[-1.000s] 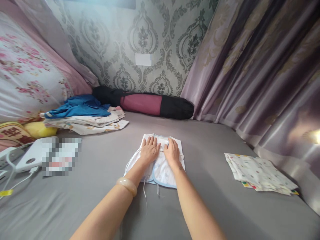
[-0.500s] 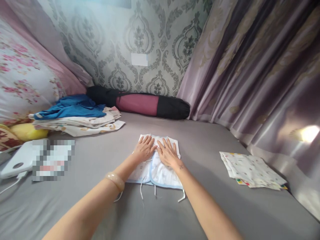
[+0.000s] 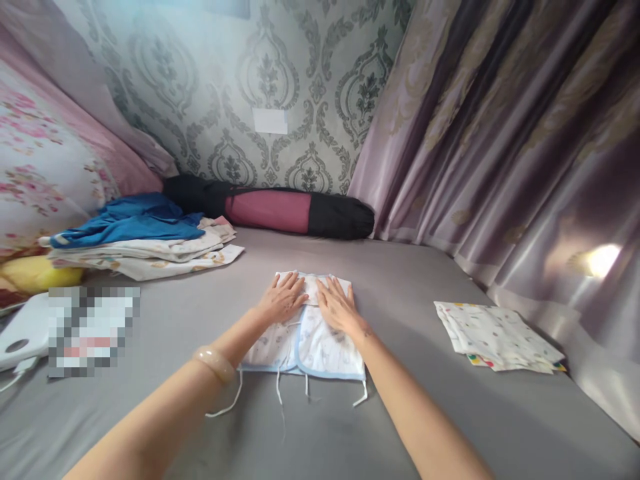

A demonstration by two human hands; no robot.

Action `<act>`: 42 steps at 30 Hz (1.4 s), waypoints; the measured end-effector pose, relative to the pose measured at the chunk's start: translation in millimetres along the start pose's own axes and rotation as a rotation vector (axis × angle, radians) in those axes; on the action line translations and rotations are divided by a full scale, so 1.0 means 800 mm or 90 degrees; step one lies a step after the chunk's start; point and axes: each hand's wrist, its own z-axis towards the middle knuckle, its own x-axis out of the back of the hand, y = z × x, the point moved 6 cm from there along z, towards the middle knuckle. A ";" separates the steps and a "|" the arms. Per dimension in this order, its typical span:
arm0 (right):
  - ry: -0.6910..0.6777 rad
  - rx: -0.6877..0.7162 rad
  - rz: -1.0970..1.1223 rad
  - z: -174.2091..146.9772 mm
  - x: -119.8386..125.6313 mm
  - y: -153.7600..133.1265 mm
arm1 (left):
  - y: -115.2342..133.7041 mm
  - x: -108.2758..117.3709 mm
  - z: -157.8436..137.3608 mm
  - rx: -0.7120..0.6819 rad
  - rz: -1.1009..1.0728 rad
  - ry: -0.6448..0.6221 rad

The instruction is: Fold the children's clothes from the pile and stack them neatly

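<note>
A small white baby garment (image 3: 327, 350) with pale blue edging and thin white ties lies flat on the grey bed sheet (image 3: 400, 287). Its upper part appears folded over. My left hand (image 3: 283, 299) rests palm down on its upper left side, fingers stretched out. On the upper right side lies my right hand (image 3: 337, 305), also flat with the fingers apart. A strip of cloth shows between the two hands. The ties trail onto the sheet along the edge nearest me. A pale bangle (image 3: 215, 364) circles my left wrist.
Folded patterned cloths (image 3: 500, 337) lie at right, by the purple curtain (image 3: 430, 167). At left is a clothes stack topped by a blue garment (image 3: 135, 220), with a white device (image 3: 33, 333) on a cable nearer me. A long black-and-maroon bag (image 3: 270, 210) lies along the wall.
My hands have spread slightly apart on the garment, showing more cloth between them. The whole view has shifted a little.
</note>
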 end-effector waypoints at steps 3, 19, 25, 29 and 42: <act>0.040 0.005 -0.037 -0.008 0.003 0.008 | 0.003 0.004 -0.010 -0.059 0.003 0.039; 0.038 0.027 -0.052 -0.034 0.003 -0.002 | 0.012 0.015 -0.028 -0.056 -0.009 0.002; -0.003 0.108 -0.019 -0.097 -0.002 -0.034 | 0.055 0.034 -0.087 -0.151 -0.051 -0.026; -0.028 0.105 -0.007 -0.113 -0.015 -0.040 | 0.064 0.022 -0.107 -0.162 -0.085 -0.062; -0.045 0.093 -0.004 -0.112 -0.016 -0.041 | 0.063 0.014 -0.108 -0.140 -0.078 -0.062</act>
